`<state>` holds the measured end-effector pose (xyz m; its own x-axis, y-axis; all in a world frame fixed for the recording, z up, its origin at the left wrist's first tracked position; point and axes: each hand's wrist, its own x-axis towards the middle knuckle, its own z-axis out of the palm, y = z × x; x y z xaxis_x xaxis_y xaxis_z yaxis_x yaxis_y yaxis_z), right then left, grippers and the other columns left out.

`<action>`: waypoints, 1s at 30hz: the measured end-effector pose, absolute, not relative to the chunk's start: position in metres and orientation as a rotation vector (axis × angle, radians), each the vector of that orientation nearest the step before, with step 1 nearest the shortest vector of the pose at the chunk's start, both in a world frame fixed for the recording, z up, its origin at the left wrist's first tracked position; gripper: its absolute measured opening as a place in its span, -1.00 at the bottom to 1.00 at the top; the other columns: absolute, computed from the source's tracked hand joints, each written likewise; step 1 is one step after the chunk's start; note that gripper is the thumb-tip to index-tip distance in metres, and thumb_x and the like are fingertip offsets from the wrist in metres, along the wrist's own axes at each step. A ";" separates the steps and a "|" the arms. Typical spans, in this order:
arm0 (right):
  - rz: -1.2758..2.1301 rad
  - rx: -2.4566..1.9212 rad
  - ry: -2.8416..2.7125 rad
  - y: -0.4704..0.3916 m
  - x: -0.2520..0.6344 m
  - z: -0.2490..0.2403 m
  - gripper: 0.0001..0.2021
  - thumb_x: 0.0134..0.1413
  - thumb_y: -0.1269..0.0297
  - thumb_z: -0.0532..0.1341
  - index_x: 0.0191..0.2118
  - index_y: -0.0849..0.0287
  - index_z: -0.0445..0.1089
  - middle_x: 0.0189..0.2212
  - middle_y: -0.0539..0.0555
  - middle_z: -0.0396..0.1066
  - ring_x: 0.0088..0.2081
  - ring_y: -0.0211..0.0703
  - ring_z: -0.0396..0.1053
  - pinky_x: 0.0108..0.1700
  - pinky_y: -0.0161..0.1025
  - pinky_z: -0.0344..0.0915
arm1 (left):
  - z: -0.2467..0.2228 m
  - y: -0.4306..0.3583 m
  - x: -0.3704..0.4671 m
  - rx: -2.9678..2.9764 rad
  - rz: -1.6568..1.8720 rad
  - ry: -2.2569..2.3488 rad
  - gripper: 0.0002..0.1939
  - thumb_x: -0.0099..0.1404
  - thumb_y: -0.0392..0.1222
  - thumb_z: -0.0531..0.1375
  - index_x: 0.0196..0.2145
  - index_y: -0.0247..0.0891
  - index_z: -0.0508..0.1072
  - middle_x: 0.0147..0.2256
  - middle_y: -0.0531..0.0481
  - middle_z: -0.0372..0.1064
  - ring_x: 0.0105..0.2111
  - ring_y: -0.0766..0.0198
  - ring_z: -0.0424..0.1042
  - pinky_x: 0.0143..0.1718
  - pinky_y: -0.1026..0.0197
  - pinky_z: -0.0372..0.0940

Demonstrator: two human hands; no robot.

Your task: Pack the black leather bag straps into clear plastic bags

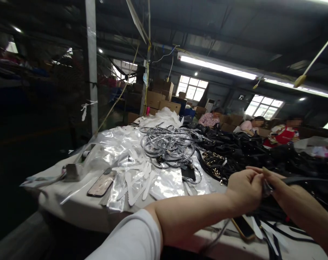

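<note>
My left hand [245,189] is closed in a pinch at the right of the view, its fingertips meeting those of my right hand [279,184]. My right hand's fingers are also pressed together. A small shiny, dark bit shows between the two hands, too blurred and covered to name. Just behind my right hand curves a black strap [302,180]; whether the hand grips it is unclear. Black straps with gold clasps [215,168] lie beyond my left hand. Below the hands, a phone with a yellowish edge [243,227] rests on the table among white strips [257,228].
Plastic-wrapped straps [169,144] are heaped mid-table. Clear bags [169,182], white notched strips [130,187] and another phone [101,183] lie left. Black goods [242,144] are piled behind. Several people sit beyond, one in a red apron [284,137]. A metal post [92,72] stands at left.
</note>
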<state>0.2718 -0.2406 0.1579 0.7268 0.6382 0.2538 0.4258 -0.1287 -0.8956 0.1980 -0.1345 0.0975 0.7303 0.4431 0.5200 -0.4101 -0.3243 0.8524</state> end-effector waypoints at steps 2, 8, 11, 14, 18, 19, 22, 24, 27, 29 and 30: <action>0.190 -1.627 -0.695 -0.242 0.283 0.168 -0.71 0.03 -0.14 0.26 -0.28 -0.12 0.58 -0.25 0.06 0.61 0.01 0.17 0.49 0.14 0.01 0.39 | 0.096 -0.134 0.199 1.723 0.868 0.093 -0.64 0.41 -0.05 0.01 -0.26 -0.26 0.55 -0.35 -0.03 0.52 -0.35 0.28 0.44 -0.28 0.31 0.30; 0.397 -1.557 -0.777 -0.241 0.274 0.188 -0.48 0.22 -0.19 0.05 -0.18 0.09 0.59 -0.11 0.17 0.59 0.08 0.08 0.44 0.22 -0.04 0.28 | 0.088 -0.133 0.194 1.697 0.812 0.057 -0.61 0.45 0.00 -0.03 -0.34 -0.26 0.45 -0.52 0.03 0.39 -0.50 0.33 0.37 -0.46 0.33 0.23; 0.478 -1.695 -0.855 -0.234 0.251 0.178 -0.42 0.16 -0.27 0.08 -0.11 0.12 0.58 -0.08 0.18 0.58 0.02 0.15 0.47 0.00 -0.03 0.46 | 0.091 -0.134 0.194 1.622 0.811 0.036 -0.61 0.45 0.02 -0.05 -0.34 -0.27 0.41 -0.55 0.06 0.35 -0.58 0.37 0.31 -0.52 0.34 0.20; 0.454 -1.769 -0.877 -0.232 0.240 0.176 -0.42 0.07 -0.28 0.18 -0.12 0.14 0.59 -0.20 0.19 0.61 -0.14 0.15 0.53 -0.16 -0.04 0.50 | 0.094 -0.134 0.190 1.571 0.813 0.011 -0.61 0.44 0.04 -0.03 -0.35 -0.27 0.40 -0.55 0.08 0.32 -0.62 0.40 0.28 -0.57 0.36 0.18; 0.274 -1.542 -0.829 -0.239 0.248 0.209 -0.67 0.06 -0.06 0.32 -0.25 0.10 0.59 -0.28 0.12 0.61 -0.17 0.01 0.53 -0.06 -0.14 0.45 | 0.101 -0.134 0.181 1.566 0.763 -0.017 -0.57 0.42 0.12 0.00 -0.38 -0.27 0.38 -0.58 0.09 0.29 -0.65 0.40 0.30 -0.64 0.39 0.14; 0.223 -1.477 -0.779 -0.241 0.251 0.222 -0.73 0.10 0.00 0.30 -0.28 0.08 0.58 -0.33 0.09 0.61 -0.21 -0.05 0.53 -0.06 -0.17 0.44 | 0.105 -0.134 0.179 1.571 0.762 -0.025 -0.56 0.41 0.13 0.00 -0.39 -0.27 0.39 -0.59 0.09 0.30 -0.64 0.39 0.33 -0.64 0.39 0.14; 0.132 -1.387 -0.669 -0.245 0.254 0.262 -0.65 0.31 0.08 0.13 -0.38 0.12 0.56 -0.45 0.05 0.58 -0.37 -0.18 0.52 -0.12 -0.23 0.43 | 0.125 -0.135 0.177 1.575 0.803 -0.080 -0.56 0.40 0.14 0.03 -0.37 -0.28 0.43 -0.57 0.05 0.34 -0.56 0.34 0.40 -0.58 0.38 0.22; 0.176 -1.426 -0.737 -0.246 0.247 0.281 -0.51 0.39 0.07 0.00 -0.40 0.18 0.56 -0.43 0.10 0.59 -0.35 -0.17 0.53 -0.12 -0.22 0.42 | 0.144 -0.134 0.179 1.564 0.843 -0.135 -0.56 0.39 0.14 0.05 -0.37 -0.30 0.45 -0.56 0.04 0.37 -0.53 0.33 0.42 -0.53 0.37 0.27; 0.256 -1.506 -0.948 -0.243 0.228 0.293 -0.45 0.39 0.01 -0.02 -0.35 0.25 0.58 -0.36 0.17 0.61 -0.25 -0.13 0.53 -0.10 -0.24 0.40 | 0.173 -0.133 0.182 1.513 0.880 -0.209 -0.57 0.37 0.14 0.09 -0.35 -0.31 0.46 -0.55 0.03 0.39 -0.55 0.33 0.42 -0.50 0.34 0.32; 0.265 -1.506 -1.016 -0.241 0.213 0.292 -0.48 0.35 -0.03 0.03 -0.30 0.26 0.58 -0.36 0.18 0.60 -0.25 -0.11 0.53 -0.18 -0.25 0.41 | 0.188 -0.133 0.181 1.468 0.862 -0.249 -0.58 0.38 0.12 0.09 -0.31 -0.32 0.47 -0.55 0.02 0.40 -0.58 0.33 0.43 -0.51 0.32 0.34; 0.267 -1.499 -1.018 -0.240 0.207 0.291 -0.49 0.33 -0.05 0.05 -0.28 0.27 0.57 -0.38 0.18 0.60 -0.28 -0.10 0.53 -0.26 -0.25 0.41 | 0.194 -0.134 0.179 1.443 0.853 -0.248 -0.60 0.38 0.10 0.09 -0.30 -0.33 0.48 -0.55 0.02 0.41 -0.59 0.32 0.43 -0.53 0.32 0.35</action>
